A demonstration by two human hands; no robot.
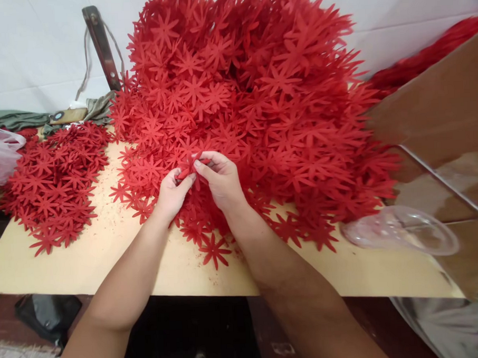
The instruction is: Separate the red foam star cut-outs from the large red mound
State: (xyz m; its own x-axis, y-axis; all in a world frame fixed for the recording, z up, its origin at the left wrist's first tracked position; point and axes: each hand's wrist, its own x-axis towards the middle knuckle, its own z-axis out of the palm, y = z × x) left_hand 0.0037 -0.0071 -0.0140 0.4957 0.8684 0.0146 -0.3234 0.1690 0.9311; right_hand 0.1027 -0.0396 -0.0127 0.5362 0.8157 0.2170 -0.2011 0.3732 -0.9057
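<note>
My left hand (173,191) and my right hand (222,181) meet in front of a tall heap of red flower-shaped cutouts (236,110). Between their fingertips is a red flower cutout (191,165), pinched from both sides and partly covered by the fingers. Whether it is one layer or several, I cannot tell. Just below the hands, a single red flower (214,251) lies flat near the table's front edge. More cutouts spread around both wrists.
A smaller pile of red flowers (59,181) covers the table's (119,258) left side. A clear plastic cup (399,231) lies on its side at the right, by a cardboard box (438,112). A plastic bag (2,152) sits far left. A dark upright bar (102,48) leans at the wall.
</note>
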